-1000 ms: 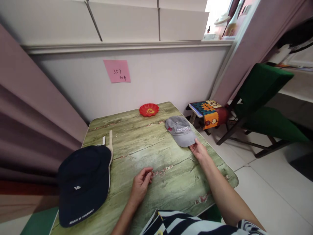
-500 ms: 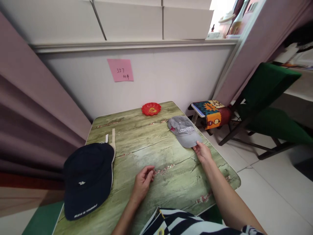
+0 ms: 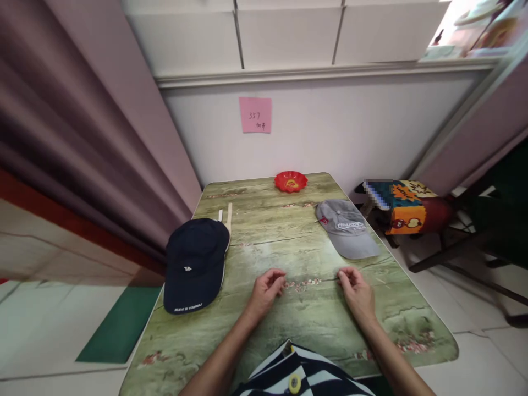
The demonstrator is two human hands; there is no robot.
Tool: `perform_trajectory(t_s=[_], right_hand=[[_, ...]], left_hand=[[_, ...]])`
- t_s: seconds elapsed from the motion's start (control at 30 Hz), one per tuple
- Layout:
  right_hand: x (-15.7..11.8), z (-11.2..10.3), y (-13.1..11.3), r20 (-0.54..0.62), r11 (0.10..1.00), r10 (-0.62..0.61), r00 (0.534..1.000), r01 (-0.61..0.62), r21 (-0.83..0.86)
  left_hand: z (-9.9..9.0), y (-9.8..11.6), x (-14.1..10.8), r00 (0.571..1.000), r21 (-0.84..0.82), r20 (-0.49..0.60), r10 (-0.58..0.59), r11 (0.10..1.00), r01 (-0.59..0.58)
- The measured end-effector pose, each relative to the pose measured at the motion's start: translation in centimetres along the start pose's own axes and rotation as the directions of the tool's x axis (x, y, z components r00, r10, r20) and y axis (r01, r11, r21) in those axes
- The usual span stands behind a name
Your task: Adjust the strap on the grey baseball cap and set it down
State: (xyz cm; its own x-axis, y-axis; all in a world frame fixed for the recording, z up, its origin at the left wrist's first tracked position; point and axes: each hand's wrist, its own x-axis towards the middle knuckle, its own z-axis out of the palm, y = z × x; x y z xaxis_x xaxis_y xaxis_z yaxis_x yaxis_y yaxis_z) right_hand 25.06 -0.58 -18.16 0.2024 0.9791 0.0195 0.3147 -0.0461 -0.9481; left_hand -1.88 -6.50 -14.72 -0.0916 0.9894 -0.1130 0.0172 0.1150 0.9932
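Note:
My left hand [image 3: 266,289] rests on the wood-patterned table, its fingers curled loosely together with nothing seen in them. Across from it, my right hand [image 3: 358,291] lies on the table with curled fingers and holds nothing. Just beyond the right hand is a grey cap [image 3: 348,228] with white lettering and a red mark, its brim toward me; a gap separates hand and brim. On the left side of the table lies a dark navy cap [image 3: 196,264], brim toward me, with pale straps sticking out at its back. Neither hand touches a cap.
A red scalloped dish [image 3: 291,181] stands at the far edge of the green table [image 3: 264,231]. A pink note [image 3: 256,115] is stuck on the wall behind. Right of the table are a cloth-covered stool [image 3: 408,209] and a dark chair. A curtain [image 3: 136,110] hangs at left.
My right hand has let go of the grey cap's brim and drawn back toward me. The view has turned left. My left hand stays on the table.

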Motion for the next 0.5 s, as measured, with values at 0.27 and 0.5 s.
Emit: perform_trajectory(t_s=[0.27, 0.5], right_hand=[[1.5, 5.1, -2.8, 0.303, 0.916, -0.130, 0.944, 0.231, -0.328], [2.0, 6.6, -2.8, 0.326, 0.905, -0.181, 0.928, 0.287, -0.314]], left_hand=[[-10.0, 11.3, 1.7, 0.695, 0.603, -0.482, 0.533, 0.778, -0.179], [-22.2, 12.3, 3.9, 0.687, 0.851, -0.478, 0.547, 0.484, 0.206]])
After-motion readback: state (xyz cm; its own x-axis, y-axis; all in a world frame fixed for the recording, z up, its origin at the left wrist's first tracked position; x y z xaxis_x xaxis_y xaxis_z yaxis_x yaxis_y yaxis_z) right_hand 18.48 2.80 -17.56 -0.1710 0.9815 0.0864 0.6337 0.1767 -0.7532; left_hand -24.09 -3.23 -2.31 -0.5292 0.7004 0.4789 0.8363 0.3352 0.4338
